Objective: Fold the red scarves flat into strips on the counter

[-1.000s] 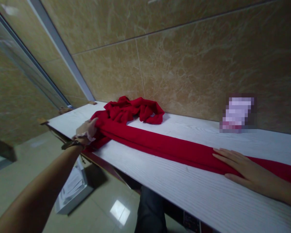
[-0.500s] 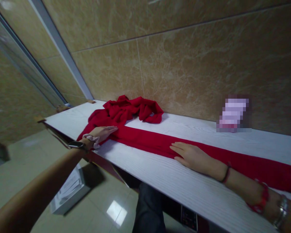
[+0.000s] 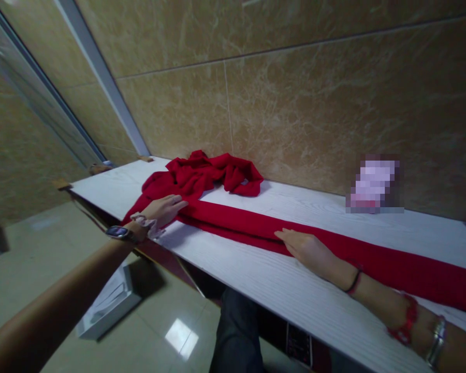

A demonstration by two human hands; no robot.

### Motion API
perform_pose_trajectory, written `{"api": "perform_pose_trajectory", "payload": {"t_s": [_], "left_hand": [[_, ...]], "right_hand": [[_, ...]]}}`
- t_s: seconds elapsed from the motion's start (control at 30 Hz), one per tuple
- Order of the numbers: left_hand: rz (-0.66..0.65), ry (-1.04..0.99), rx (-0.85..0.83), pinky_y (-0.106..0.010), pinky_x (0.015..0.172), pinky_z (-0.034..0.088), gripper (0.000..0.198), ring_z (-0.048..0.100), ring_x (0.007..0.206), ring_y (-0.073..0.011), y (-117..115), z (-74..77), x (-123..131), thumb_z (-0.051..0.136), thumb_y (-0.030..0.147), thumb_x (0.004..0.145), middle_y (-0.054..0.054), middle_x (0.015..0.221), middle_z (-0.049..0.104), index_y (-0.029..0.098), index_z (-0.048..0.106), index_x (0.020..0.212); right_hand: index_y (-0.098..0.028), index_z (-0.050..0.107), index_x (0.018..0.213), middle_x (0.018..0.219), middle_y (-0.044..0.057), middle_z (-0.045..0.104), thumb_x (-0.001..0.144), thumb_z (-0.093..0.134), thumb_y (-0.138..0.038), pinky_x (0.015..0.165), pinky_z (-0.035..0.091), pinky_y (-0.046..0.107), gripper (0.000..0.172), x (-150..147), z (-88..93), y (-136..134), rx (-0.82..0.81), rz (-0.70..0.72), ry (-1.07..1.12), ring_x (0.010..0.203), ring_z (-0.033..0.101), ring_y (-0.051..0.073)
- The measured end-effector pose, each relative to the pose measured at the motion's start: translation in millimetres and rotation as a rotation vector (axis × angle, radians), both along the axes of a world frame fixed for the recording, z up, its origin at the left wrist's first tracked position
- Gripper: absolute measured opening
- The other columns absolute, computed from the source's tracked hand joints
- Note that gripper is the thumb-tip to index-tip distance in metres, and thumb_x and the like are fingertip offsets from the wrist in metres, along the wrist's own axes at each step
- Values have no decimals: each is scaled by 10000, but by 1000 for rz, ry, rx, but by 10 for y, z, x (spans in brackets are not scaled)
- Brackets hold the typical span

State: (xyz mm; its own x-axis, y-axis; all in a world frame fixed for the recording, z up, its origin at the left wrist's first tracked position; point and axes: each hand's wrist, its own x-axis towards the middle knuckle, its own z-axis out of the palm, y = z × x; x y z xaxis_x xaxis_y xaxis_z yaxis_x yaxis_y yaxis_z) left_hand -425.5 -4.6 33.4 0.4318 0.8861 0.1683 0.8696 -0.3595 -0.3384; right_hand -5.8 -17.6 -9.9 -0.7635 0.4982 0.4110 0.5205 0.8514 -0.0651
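Observation:
A long strip of red cloth (image 3: pixel 365 261) lies folded lengthwise along a white table (image 3: pixel 236 264). Its far end is a loose, crumpled heap (image 3: pixel 205 173) near the wall. My left hand (image 3: pixel 163 210), with a scrunchie and a watch at the wrist, grips the strip beside that heap, fingers bent over the fold. Farther right, my right hand (image 3: pixel 310 251) is closed at the strip's near edge, its thumb hidden. Between the two hands the upper layer stands slightly raised, and a dark gap shows under it.
A phone-shaped blurred object (image 3: pixel 373 184) leans on the tiled wall (image 3: pixel 295 114) at the back right. Below the table, a white box (image 3: pixel 108 305) stands on the floor to the left. My leg (image 3: pixel 236 334) is under the table's front edge.
The cloth's upper layer has risen between my hands, opening a gap along the near side. My fingers, flatter before, are more bent and drawn together. The view has shifted slightly.

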Motion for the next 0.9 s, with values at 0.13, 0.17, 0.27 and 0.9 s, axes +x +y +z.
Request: {"api": "perform_pose_trajectory", "payload": {"t_s": [0.13, 0.17, 0.27, 0.9], "left_hand": [[66, 147, -76, -286, 795, 473, 351, 538, 948, -205, -89, -68, 56, 335, 37, 834, -108, 1004, 563, 167, 589, 1041], [89, 157, -74, -290, 799, 475, 354, 535, 965, -209, -103, -75, 82, 333, 34, 835, -112, 1026, 563, 165, 584, 1047], [102, 146, -75, -296, 806, 481, 354, 532, 988, -210, -109, -73, 127, 341, 36, 835, -114, 1046, 567, 174, 581, 1057], [-41, -6, -227, -456, 1064, 220, 718, 133, 1355, -275, -180, -54, 792, 388, 64, 741, -77, 1486, 145, 231, 211, 1417]], "right_hand": [[-102, 551, 1188, 1192, 135, 592, 821, 372, -21, 953, 452, 424, 416, 53, -102, -52, 51, 57, -105, 1157, 507, 226], [-89, 545, 1191, 1197, 143, 587, 824, 370, -18, 951, 453, 424, 413, 56, -106, -59, 67, 60, -121, 1156, 507, 229], [-82, 535, 1197, 1200, 147, 584, 835, 364, -22, 948, 457, 412, 405, 58, -81, -76, 116, 84, -137, 1153, 511, 223], [-50, 535, 1188, 1210, 157, 573, 896, 290, -75, 942, 458, 404, 382, 76, 49, -157, 296, 240, -153, 1151, 512, 225]]}}
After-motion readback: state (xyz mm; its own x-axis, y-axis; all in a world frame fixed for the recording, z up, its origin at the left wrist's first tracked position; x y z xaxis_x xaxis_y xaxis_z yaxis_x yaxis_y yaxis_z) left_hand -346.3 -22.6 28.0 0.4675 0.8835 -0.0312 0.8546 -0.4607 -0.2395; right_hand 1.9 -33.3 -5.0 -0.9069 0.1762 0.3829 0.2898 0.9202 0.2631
